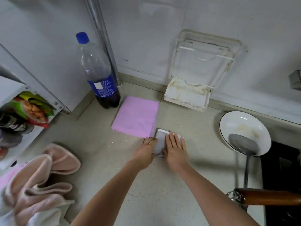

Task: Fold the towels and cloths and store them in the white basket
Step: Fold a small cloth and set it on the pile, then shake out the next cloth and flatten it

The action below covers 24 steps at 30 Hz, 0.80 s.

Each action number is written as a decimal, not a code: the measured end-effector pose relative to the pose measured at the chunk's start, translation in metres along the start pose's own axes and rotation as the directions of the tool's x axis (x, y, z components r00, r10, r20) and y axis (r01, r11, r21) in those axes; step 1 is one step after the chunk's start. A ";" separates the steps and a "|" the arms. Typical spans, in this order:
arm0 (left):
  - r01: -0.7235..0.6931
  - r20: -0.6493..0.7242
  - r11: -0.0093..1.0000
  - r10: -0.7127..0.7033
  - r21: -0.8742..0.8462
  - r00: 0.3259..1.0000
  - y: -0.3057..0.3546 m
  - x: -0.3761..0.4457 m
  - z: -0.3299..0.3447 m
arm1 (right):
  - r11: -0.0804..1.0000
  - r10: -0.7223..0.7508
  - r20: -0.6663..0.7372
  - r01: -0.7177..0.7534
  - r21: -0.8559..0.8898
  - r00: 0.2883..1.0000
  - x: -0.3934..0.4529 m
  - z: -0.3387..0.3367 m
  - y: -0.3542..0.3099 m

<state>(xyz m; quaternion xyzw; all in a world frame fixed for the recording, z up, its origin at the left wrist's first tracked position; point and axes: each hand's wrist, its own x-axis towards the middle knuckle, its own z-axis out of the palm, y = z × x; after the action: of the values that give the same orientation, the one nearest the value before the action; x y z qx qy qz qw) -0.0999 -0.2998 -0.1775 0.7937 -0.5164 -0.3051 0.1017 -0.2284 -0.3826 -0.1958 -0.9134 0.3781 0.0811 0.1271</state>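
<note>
A small grey cloth with a white edge [160, 141] lies folded on the counter, just right of a folded pink cloth [136, 116]. My left hand [145, 152] grips the grey cloth's left side, thumb on top. My right hand [175, 150] presses flat on its right half with straight fingers. A pile of unfolded peach towels [44, 181] sits at the lower left, with a bit of pink cloth [8, 176] beneath it. The white basket is not in view.
A cola bottle [101, 74] stands behind the pink cloth. A stained white holder [187, 95] leans at the wall. A white bowl [244, 128] with a grey ladle [242, 144] sits right, beside a black stove [283, 173] and a wooden handle [268, 196]. Snack bags [31, 108] fill a shelf left.
</note>
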 end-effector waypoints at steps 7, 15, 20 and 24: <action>0.054 -0.159 0.991 -0.074 -0.126 0.985 -0.041 -0.055 -0.028 | 0.988 -0.112 -0.278 0.138 0.074 0.954 0.014 -0.029 -0.061; 0.317 -0.440 0.938 -0.346 -0.140 0.829 -0.149 -0.193 -0.073 | 0.876 -0.426 -0.184 0.454 0.159 0.886 -0.005 -0.038 -0.216; 0.437 -0.660 0.889 -0.409 -0.135 0.630 -0.197 -0.280 -0.080 | 0.792 -0.526 -0.031 0.504 0.344 0.850 -0.025 -0.022 -0.302; 0.490 -0.588 0.834 -0.536 -0.254 0.606 -0.223 -0.324 -0.071 | 0.740 -0.535 0.139 0.383 0.553 0.833 -0.044 -0.009 -0.347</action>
<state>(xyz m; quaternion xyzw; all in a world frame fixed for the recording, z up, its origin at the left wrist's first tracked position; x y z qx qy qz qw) 0.0200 0.0742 -0.1039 0.9587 -0.1905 -0.0505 0.2052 -0.0123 -0.1187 -0.1175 -0.8907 0.1234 0.0780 0.4305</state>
